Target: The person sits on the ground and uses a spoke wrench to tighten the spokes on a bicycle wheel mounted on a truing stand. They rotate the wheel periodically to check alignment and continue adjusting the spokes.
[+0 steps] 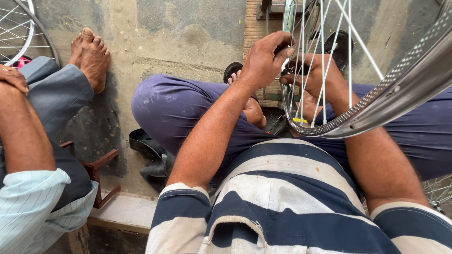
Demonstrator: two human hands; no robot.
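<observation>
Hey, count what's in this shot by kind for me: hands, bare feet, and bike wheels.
Hands: 3, namely the left hand and right hand at the wheel hub, plus a co-worker's hand.
Bare feet: 2, a co-worker's feet.
Bike wheels: 2, counting the second wheel at top left.
Total: 7

— How's the light?

— Soft daylight, even and fairly bright; no hard-edged shadows. The concrete floor (179,42) beyond the left hand (263,59) is flatly lit, darker under the knees.

— Any glare?

— A pale sheen on the wheel rim (391,101) right of the right hand (315,77), and the spokes (325,51) over that hand shine white.

— Sharpness?

— Hands crisp; the rim, closest to the lens, softens. Wide-angle bending at the edges — the striped shirt (282,197) below the hands bulges.
</observation>
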